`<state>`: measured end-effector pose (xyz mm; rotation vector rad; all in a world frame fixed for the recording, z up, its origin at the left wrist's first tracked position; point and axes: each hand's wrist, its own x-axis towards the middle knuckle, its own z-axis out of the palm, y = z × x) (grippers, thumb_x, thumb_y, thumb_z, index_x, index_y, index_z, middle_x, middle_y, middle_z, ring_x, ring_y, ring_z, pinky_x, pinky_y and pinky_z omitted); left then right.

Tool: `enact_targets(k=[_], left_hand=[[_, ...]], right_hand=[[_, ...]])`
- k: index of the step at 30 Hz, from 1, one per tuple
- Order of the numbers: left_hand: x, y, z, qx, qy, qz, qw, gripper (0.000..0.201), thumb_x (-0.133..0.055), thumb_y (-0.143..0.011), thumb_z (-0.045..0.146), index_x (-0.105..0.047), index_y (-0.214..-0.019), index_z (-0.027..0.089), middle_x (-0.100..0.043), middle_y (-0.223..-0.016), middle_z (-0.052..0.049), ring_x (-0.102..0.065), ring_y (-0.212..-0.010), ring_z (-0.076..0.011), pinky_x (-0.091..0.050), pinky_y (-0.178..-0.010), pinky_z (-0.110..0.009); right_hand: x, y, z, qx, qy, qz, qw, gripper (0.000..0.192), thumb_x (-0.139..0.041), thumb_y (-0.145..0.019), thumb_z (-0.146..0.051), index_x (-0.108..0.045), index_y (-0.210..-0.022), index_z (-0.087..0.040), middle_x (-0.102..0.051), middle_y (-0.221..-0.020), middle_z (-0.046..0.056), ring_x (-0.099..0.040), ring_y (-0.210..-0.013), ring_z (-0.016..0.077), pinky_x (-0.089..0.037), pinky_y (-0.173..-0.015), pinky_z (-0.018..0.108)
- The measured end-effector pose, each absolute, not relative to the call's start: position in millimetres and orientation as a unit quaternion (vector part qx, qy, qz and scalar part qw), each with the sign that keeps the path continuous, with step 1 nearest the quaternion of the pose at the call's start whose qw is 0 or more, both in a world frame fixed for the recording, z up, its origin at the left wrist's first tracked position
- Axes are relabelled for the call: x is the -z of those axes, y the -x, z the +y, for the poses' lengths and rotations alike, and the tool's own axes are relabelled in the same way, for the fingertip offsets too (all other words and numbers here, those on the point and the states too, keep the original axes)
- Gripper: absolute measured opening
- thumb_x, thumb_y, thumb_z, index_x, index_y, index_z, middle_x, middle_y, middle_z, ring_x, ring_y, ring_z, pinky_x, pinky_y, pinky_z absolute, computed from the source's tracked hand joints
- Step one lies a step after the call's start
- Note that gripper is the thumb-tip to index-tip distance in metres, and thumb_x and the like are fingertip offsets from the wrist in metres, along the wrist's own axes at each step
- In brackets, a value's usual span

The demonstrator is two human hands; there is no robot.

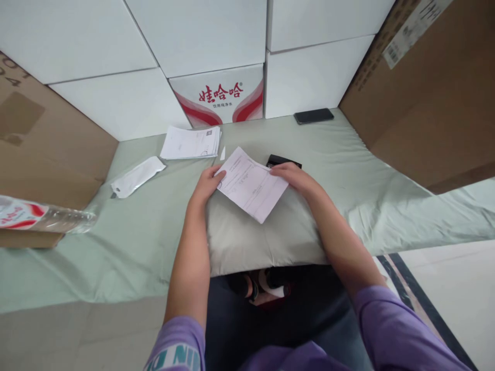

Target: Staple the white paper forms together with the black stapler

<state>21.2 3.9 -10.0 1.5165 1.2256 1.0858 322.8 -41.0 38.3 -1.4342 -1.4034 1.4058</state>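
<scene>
1. We have one printed slip (251, 184) in hand, lying tilted on the grey mailer bag (263, 232), which sits on the pale green sheet (147, 237) right in front of us.
2. Left hand (207, 184): fingers curled, gripping the slip's left corner, thumb on top. Right hand (296, 178): fingers together, laid flat on the slip's far right edge, pressing it to the bag. Neither hand is spread.
3. Progress, as we judge it: the slip is out and positioned on the bag, not yet stuck, folded or tucked in. The bag looks filled and flat; whether it is sealed we cannot tell.
4. Just beyond the right hand's fingertips: a small black object (283, 161), mostly covered by the hand, type unclear.
5. Beyond the left hand: a stack of more slips (191, 142), so likely more of the same to go. Further left of it, a clear empty pouch (137, 176).
6. Far from the right hand, at the wall of boxes: a dark phone (313, 115).
7. Far left: a plastic water bottle (42, 217) on its side, cut off by the frame edge.
8. Hard to read: the slip's print is too small; the bag's near edge and opening are hidden by our arms; palms are not visible.
</scene>
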Motion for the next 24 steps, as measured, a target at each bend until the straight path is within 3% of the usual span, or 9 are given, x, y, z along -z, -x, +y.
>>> enact_targets(k=[3,9,16,21,24], left_hand=[[3,-24,-3,-0.397,-0.620,0.492,0.464,0.042,-0.073,-0.075,0.042,-0.078,-0.106,0.014,-0.078,-0.094,-0.010,-0.072,-0.082,-0.0244,-0.058,-0.081,-0.040],[-3,-35,-10,-0.324,-0.666,0.492,0.458,0.041,-0.070,-0.076,0.043,-0.079,-0.104,0.014,-0.078,-0.094,-0.011,-0.071,-0.083,-0.0268,-0.057,-0.081,-0.042],[3,-38,-6,-0.355,-0.685,0.504,0.389,0.041,-0.067,-0.079,0.039,-0.076,-0.112,0.014,-0.072,-0.076,-0.006,-0.066,-0.071,-0.0215,-0.054,-0.075,-0.036],[3,-50,-11,-0.361,-0.707,0.510,0.331,0.032,-0.062,-0.084,0.035,-0.080,-0.105,0.019,-0.078,-0.097,-0.009,-0.068,-0.085,-0.0241,-0.052,-0.082,-0.037],[3,-59,-15,-0.356,-0.710,0.530,0.298,0.029,-0.061,-0.085,0.032,-0.081,-0.104,0.023,-0.079,-0.099,-0.007,-0.068,-0.087,-0.0252,-0.051,-0.084,-0.038]], right_hand=[[-40,-324,-44,-0.582,0.526,-0.573,0.237,0.023,-0.076,-0.077,-0.042,-0.075,-0.078,-0.019,-0.074,-0.078,0.009,-0.065,-0.064,0.0208,-0.046,-0.050,0.030],[-27,-306,-43,-0.483,0.593,-0.588,0.264,0.005,-0.071,-0.075,-0.022,-0.066,-0.074,-0.021,-0.064,-0.066,0.002,-0.056,-0.055,0.0159,-0.041,-0.048,0.028],[-25,-310,-39,-0.401,0.638,-0.620,0.219,0.013,-0.063,-0.071,-0.017,-0.057,-0.061,-0.021,-0.052,-0.055,0.000,-0.048,-0.051,0.0144,-0.036,-0.048,0.029],[-28,-314,-41,-0.352,0.677,-0.615,0.200,0.014,-0.064,-0.071,-0.020,-0.055,-0.060,-0.022,-0.059,-0.060,0.004,-0.051,-0.052,0.0165,-0.037,-0.048,0.031],[-30,-317,-43,-0.297,0.685,-0.633,0.205,0.012,-0.067,-0.070,-0.022,-0.059,-0.060,-0.022,-0.063,-0.063,0.007,-0.053,-0.055,0.0175,-0.036,-0.051,0.031]])
